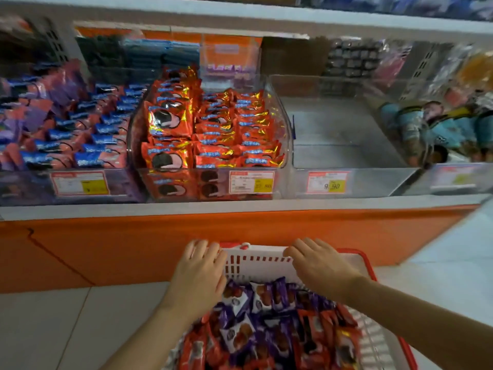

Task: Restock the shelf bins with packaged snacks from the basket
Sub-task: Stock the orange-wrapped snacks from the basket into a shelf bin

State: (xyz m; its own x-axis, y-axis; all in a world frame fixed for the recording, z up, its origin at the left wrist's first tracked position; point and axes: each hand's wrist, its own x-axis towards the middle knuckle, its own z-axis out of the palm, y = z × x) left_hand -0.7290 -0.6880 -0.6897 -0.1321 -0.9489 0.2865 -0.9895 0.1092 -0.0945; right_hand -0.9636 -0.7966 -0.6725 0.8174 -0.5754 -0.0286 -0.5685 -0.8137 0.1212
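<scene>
- Pale floor tiles carry the basket (256,263), heaped with purple and red snack packets (240,337).
- Left hand (200,271) and right hand (320,265) rest flat-fingered on its far rim, grasping nothing (steady it first).
- Best fill the empty bin (341,129) beyond, in upright rows like the red packs (213,129).

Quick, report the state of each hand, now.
Left hand: open, fingers straight, resting at the far wall of the basket, holding nothing.
Right hand: open, fingers straight on the same wall, holding nothing.
</scene>
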